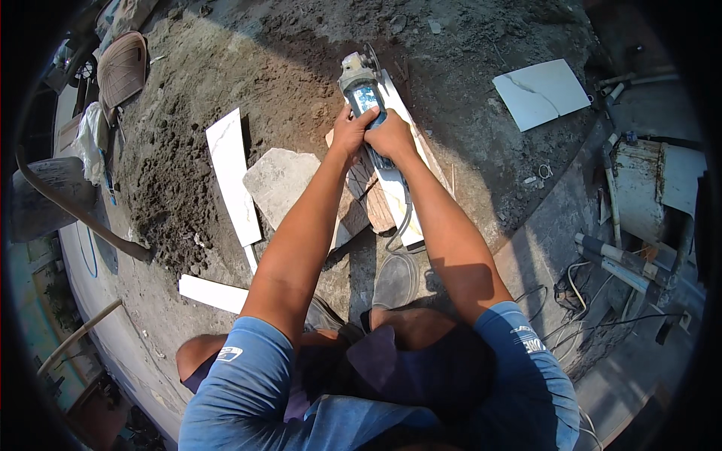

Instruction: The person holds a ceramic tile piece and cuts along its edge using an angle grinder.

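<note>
Both my arms stretch forward to an angle grinder (364, 93) with a blue body, a grey metal head and a disc on its right side. My left hand (350, 132) wraps the body from the left, its thumb laid across the top. Just behind, my right hand (392, 136) grips the rear part from the right. The disc stands over the far end of a long white tile strip (398, 197), which lies on wooden-looking pieces (378, 210). From the grinder's back a dark cord (407, 219) runs down toward my shoe.
A flat grey stone slab (280, 183) and a white tile offcut (232, 177) lie left of the grinder. Another white strip (213, 294) is nearer me. A larger white tile (541, 94) lies far right. Cables (577, 293) and pipes (615, 263) crowd the right. A long handle (83, 214) juts in from the left.
</note>
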Motion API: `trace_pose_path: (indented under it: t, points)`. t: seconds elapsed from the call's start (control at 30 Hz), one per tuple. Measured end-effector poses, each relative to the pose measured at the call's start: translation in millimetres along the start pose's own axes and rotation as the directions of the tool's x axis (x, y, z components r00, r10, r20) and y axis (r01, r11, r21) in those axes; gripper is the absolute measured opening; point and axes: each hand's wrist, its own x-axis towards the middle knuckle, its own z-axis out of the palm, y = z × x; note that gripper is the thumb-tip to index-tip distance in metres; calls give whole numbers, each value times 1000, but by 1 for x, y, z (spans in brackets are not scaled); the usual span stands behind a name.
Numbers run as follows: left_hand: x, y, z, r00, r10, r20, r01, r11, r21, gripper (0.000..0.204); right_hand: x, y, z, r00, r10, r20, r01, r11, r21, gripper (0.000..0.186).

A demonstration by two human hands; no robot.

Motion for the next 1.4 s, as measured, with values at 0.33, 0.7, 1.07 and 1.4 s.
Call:
trace_pose_path:
  t: [0.33, 0.7, 1.07, 1.4]
  points:
    - [-1, 1, 0, 1000, 4, 0, -4, 1000, 4, 49, -4, -4, -1, 1000, 21, 12, -21, 1000, -6, 57]
    - [2, -1, -3, 1000, 21, 20, -21, 1000, -10, 57, -6, -4, 2, 999, 1, -52, 0, 1000, 27, 53]
    - [-4, 1, -1, 1000, 16, 7, -16, 1000, 1, 46, -11, -6, -2, 999, -4, -35, 5, 999, 41, 53]
    - [-1, 0, -2, 1000, 4, -3, -4, 1000, 0, 44, -12, -8, -2, 999, -2, -39, 3, 999, 40, 52]
